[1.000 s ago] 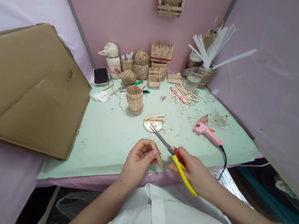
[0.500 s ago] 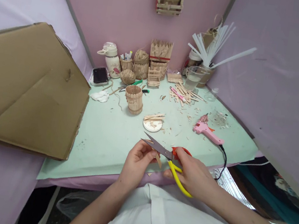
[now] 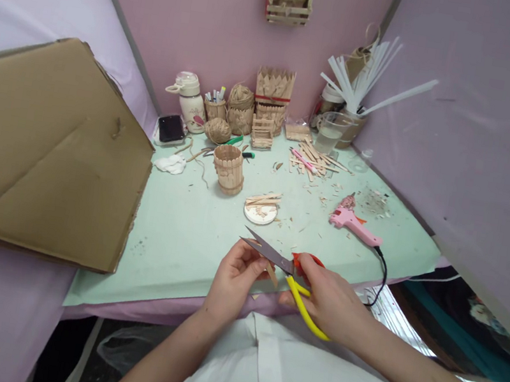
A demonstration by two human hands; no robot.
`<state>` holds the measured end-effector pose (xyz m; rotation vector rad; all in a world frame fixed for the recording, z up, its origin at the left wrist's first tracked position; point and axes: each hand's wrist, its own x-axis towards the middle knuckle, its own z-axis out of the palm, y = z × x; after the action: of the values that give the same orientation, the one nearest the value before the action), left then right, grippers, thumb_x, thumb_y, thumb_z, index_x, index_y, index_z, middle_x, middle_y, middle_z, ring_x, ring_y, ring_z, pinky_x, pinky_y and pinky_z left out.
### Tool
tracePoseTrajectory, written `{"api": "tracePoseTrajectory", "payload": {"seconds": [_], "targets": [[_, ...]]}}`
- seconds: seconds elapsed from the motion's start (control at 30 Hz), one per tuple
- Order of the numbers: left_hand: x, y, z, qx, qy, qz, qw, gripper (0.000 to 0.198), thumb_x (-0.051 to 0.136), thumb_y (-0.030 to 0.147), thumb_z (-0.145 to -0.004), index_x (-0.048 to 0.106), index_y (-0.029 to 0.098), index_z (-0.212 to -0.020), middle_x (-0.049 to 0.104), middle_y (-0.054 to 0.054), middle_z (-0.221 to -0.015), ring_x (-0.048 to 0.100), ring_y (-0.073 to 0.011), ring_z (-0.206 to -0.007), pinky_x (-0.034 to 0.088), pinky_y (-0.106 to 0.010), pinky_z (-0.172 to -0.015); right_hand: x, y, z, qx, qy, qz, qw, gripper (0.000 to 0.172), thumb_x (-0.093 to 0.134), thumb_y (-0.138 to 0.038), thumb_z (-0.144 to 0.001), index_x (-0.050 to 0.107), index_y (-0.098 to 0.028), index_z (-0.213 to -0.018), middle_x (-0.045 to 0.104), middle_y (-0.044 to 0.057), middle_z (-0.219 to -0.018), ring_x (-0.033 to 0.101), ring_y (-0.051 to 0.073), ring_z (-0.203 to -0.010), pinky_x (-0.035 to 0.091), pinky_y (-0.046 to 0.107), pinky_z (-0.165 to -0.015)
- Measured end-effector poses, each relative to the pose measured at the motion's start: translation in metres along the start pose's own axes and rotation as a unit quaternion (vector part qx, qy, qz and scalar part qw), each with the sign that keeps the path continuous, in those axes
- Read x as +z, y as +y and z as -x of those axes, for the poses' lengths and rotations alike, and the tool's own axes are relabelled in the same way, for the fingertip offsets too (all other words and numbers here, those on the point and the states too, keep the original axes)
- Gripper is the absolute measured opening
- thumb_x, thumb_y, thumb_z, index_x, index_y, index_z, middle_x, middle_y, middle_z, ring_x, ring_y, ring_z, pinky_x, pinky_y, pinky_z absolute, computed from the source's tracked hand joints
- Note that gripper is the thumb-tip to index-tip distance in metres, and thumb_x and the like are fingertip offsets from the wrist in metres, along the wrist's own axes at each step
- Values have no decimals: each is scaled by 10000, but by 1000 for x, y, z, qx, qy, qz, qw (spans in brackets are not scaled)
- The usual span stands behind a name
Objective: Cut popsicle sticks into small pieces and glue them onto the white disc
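Near the table's front edge, my left hand (image 3: 237, 277) pinches a thin wooden craft stick (image 3: 272, 275), whose end sticks out to the right below the thumb. My right hand (image 3: 328, 293) is wrapped round the red and yellow handles of a pair of scissors (image 3: 280, 259). The blades point left, spread slightly apart, and lie over the fingers of my left hand; part of the stick is hidden behind them. Just beyond is a white round dish (image 3: 260, 216) with cut sticks and chips. A cup made of wooden sticks (image 3: 229, 171) stands farther back to the left.
A pink glue gun (image 3: 355, 224) with a black cord lies at the right. Behind are a pile of craft sticks (image 3: 312, 161), a twine ball (image 3: 218, 130), a white bottle (image 3: 191, 103) and a plastic cup of water (image 3: 330, 135). A big cardboard sheet (image 3: 57, 153) stands at left.
Almost nothing differs. The scissors' handles have opened very slightly, and both hands stay in the same place.
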<state>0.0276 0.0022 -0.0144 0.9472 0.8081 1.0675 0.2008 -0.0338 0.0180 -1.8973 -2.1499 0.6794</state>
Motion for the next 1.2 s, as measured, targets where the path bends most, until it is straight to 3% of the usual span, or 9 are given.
{"api": "tracePoseTrajectory", "payload": {"seconds": [0.67, 0.87, 1.2], "targets": [[-3, 5, 1, -11, -10, -37, 999, 132, 608, 273, -775, 558, 185, -859, 618, 7, -758, 603, -133, -713, 511, -318, -726, 1, 1, 1, 0, -4, 31, 1000, 300, 510, -503, -800, 360, -242, -799, 532, -45, -581, 486, 156, -479, 178, 236, -465], [-4, 8, 1, -7, 14, -76, 997, 140, 614, 276, -759, 580, 176, -851, 635, 0, -732, 604, -135, -694, 495, -292, -708, -3, -2, 2, 5, -13, 31, 999, 297, 521, -495, -790, 366, -242, -804, 550, -35, -611, 500, 156, -485, 179, 237, -469], [-5, 6, 2, -5, -4, -61, 998, 138, 604, 281, -773, 566, 177, -855, 626, 1, -745, 597, -132, -713, 497, -294, -716, 0, 1, 4, -3, -12, 36, 999, 293, 499, -505, -804, 370, -242, -821, 555, -36, -623, 497, 157, -480, 172, 238, -466]]}}
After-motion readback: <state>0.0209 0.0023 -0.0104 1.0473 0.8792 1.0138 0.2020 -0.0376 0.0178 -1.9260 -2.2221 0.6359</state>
